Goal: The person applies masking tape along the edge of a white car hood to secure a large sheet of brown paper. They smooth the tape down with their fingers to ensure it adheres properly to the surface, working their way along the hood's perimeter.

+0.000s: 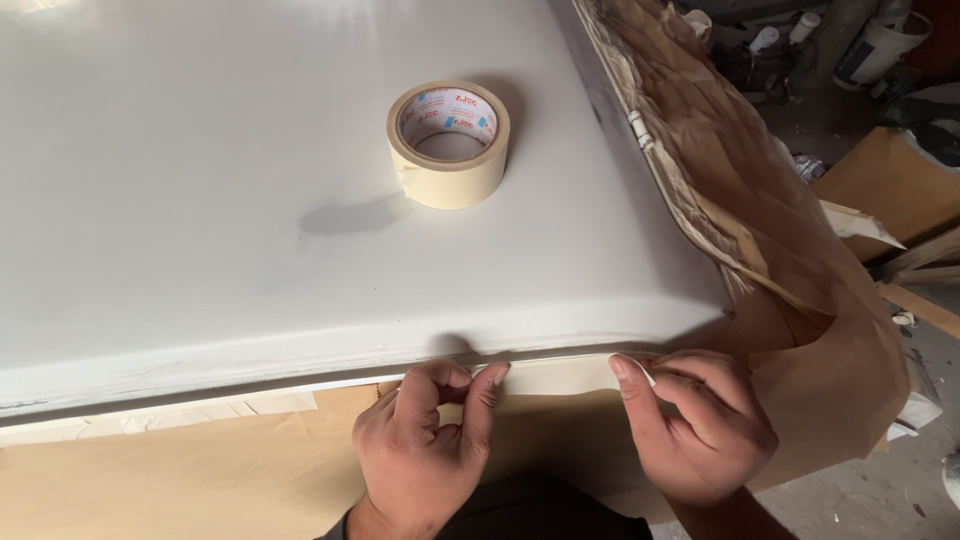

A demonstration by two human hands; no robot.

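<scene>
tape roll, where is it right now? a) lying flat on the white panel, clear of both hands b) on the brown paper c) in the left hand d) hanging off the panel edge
a: the tape roll lies flat on the white panel, while the left hand and right hand pinch a strip of tape at the panel's near edge.

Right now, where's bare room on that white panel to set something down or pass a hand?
The white panel lies bare left of and behind the tape roll, and between the roll and the near edge. The near edge is crowded: left hand and right hand pinch a tape strip there. Crumpled brown paper lines the right side.
</scene>
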